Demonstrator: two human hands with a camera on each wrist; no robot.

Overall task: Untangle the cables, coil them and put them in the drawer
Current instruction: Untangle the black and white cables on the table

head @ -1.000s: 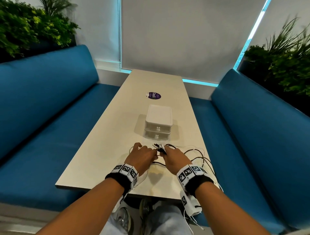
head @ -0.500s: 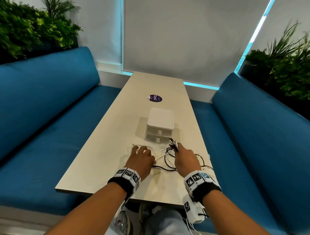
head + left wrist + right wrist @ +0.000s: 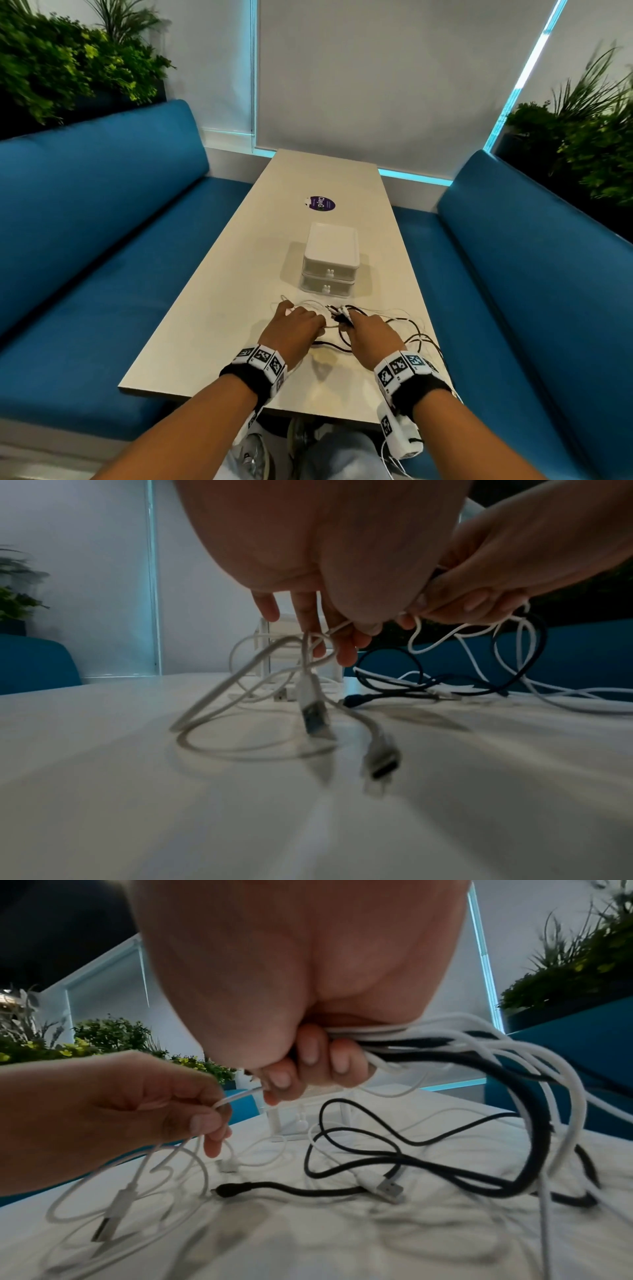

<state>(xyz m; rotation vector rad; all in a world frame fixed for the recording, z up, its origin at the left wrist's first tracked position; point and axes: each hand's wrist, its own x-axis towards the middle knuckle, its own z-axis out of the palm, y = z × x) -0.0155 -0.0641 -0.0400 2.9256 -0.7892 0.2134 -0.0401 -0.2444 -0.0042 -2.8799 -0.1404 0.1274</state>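
Both forearms reach forward toward 12 o'clock, banded at the wrists; left hand [image 3: 295,326] palm-down, thumb and fingers pinching a thin strand, right hand [image 3: 371,334] at its 3 o'clock, fingers curled tight around a bundle.

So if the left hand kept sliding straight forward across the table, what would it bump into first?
Probably the loose white cable loops just past the left hand, then the small white plastic drawer box; depth is hard to judge.

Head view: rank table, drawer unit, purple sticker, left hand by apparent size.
Largest to smallest, as they look in the head view:
1. table
2. drawer unit
3. left hand, though it sits nearer the camera, so true size against the drawer unit is unsure
4. purple sticker
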